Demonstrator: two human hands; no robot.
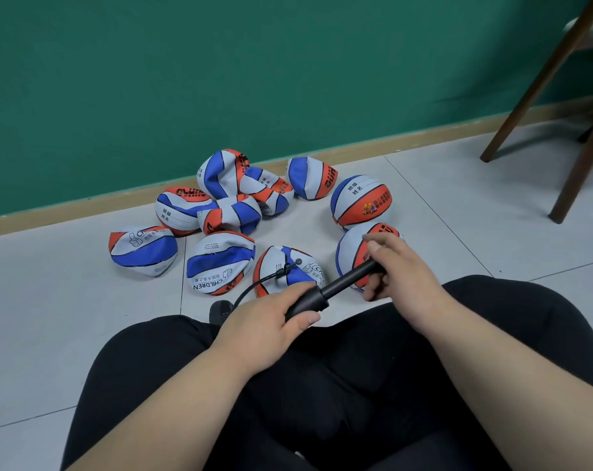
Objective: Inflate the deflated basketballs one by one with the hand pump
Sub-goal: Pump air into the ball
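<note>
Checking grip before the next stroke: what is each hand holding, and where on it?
Both hold the hand pump: the left hand grips its thick barrel, and the right hand grips the handle end of the thinner rod.

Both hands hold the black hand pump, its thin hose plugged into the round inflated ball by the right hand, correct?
No. The head view shows the thin black hose ending at the crumpled red, white and blue basketball ahead of the left hand. The rest holds.

Basketballs (220, 263) on floor (424, 198), perhaps against wall (186, 79)
</note>
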